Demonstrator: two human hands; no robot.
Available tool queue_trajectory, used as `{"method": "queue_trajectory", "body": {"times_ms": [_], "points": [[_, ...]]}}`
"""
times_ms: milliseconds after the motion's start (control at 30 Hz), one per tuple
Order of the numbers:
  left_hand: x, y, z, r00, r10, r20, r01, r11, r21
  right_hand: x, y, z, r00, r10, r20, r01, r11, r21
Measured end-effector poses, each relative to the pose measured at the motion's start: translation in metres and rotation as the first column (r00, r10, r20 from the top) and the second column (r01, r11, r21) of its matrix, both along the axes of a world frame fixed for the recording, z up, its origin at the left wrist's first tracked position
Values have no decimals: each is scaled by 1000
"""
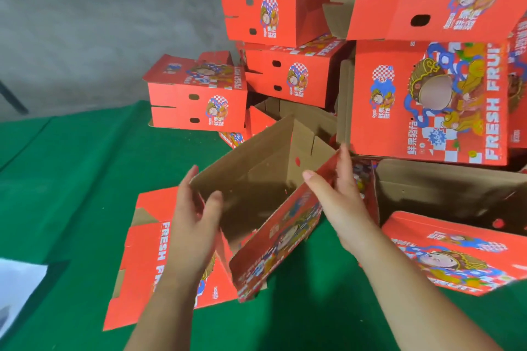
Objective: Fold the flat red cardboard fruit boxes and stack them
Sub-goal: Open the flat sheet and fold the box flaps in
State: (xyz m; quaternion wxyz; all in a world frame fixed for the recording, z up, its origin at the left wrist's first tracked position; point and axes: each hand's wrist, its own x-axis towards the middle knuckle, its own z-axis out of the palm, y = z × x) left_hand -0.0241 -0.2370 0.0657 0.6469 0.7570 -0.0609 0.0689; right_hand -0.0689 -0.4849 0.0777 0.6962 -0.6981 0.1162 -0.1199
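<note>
A half-opened red fruit box [273, 194] hangs between my hands above the green surface, its brown inside facing me. My left hand [194, 216] holds its left wall, thumb inside and fingers straight along the outside. My right hand [339, 194] grips the printed right wall near its top edge, thumb on my side and fingers behind. A flat red box [142, 262] lies under my left arm. Several folded boxes [196, 94] are heaped behind and to the right.
The green cloth [71, 179] covers the work surface, ending at a grey floor [99, 23] beyond. A folded box [456, 251] lies at the right beside an open brown box interior [442, 188]. Something white [20, 285] sits at the left edge.
</note>
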Motion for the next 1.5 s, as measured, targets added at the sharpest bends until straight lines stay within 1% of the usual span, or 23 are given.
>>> {"method": "queue_trajectory", "body": {"times_ms": [100,167,267,333,400,500,567,633,700,767,800,867,900,933,967,1000,1033,1100,1167,1200,1300,1433,1500], "points": [[1,1,9,983,184,-19,-185,979,-89,-1,-6,4,999,-35,4,35,999,21],[3,7,16,958,262,-116,-275,953,-123,-1,-11,4,998,-60,10,60,998,27],[3,12,25,931,154,-332,-249,932,-265,0,-8,8,993,-101,52,96,990,99],[2,18,29,933,117,-339,-229,922,-311,1,-5,17,990,-128,66,116,980,163],[0,24,35,958,187,-218,-246,924,-293,3,-8,29,981,-186,51,170,959,228],[0,40,37,967,244,77,-208,925,-319,6,-33,43,968,-244,-58,248,892,378],[2,55,33,929,186,320,-114,966,-231,9,-51,39,971,-177,-163,227,897,379],[7,71,18,914,58,402,-23,995,-93,12,-60,21,951,-20,-308,134,926,353],[6,84,-5,970,-30,242,52,995,-83,11,-56,-5,873,207,-441,-30,926,376],[1,93,-33,980,-198,-38,188,965,-182,9,-44,-32,763,345,-546,-172,924,342],[-1,91,-43,932,-317,-174,258,921,-293,7,-35,-44,721,362,-591,-221,928,299],[-8,80,-65,811,-383,-441,189,887,-422,4,-15,-67,671,329,-664,-261,944,203],[-10,74,-78,774,-295,-560,134,941,-312,1,-4,-79,654,308,-691,-276,947,161],[-11,69,-95,778,-118,-617,73,992,-98,-2,6,-91,641,285,-712,-298,948,111],[-15,64,-111,782,63,-620,6,994,109,-5,14,-103,630,262,-731,-328,943,55],[-20,64,-126,775,200,-599,-79,972,223,-7,22,-113,620,240,-747,-351,936,9],[-23,65,-138,728,273,-629,-178,961,211,-10,29,-121,611,222,-760,-350,937,-8],[-28,71,-154,580,218,-785,-299,953,44,-14,38,-132,605,185,-774,-366,928,-64],[-30,75,-161,495,98,-864,-236,972,-24,-17,40,-136,640,122,-759,-423,880,-215],[-29,76,-165,494,93,-864,-223,975,-22,-19,40,-139,659,124,-742,-432,870,-238],[-26,74,-176,611,196,-767,-266,963,35,-24,39,-143,636,186,-749,-405,907,-118],[-15,73,-156,783,89,-615,-288,929,-233,-21,29,-141,698,-23,-715,-369,845,-387],[-14,84,-142,841,64,-537,-228,943,-243,-14,22,-132,772,-48,-633,-294,857,-424]]}}
